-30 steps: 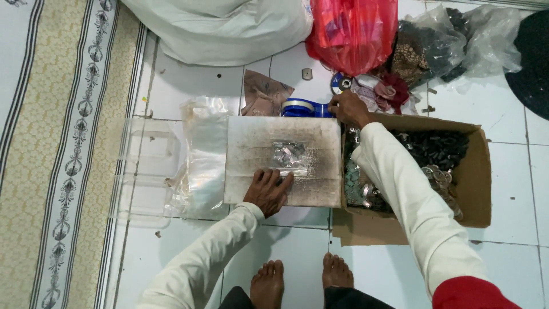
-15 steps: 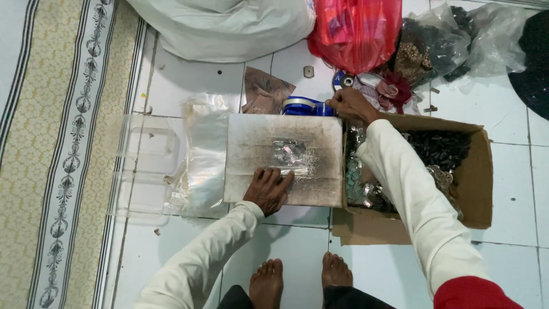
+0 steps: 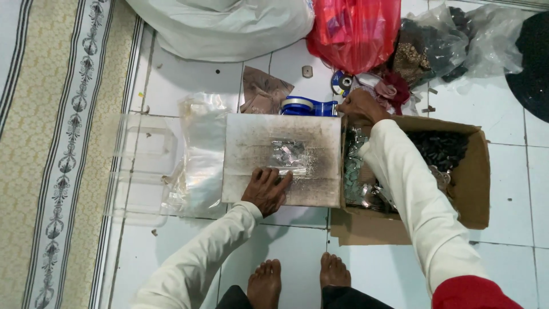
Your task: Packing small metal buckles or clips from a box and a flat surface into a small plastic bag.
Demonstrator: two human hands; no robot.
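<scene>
On the tiled floor, the left hand [image 3: 267,189] lies open and flat on a scuffed white board [image 3: 282,159] beside a small clear packet [image 3: 289,154], while the right hand [image 3: 359,105] closes its fingers on a blue tape dispenser [image 3: 309,106] just beyond the board's far edge.

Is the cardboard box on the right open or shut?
Open: the cardboard box has its flaps spread, dark and shiny small pieces showing inside.
</scene>
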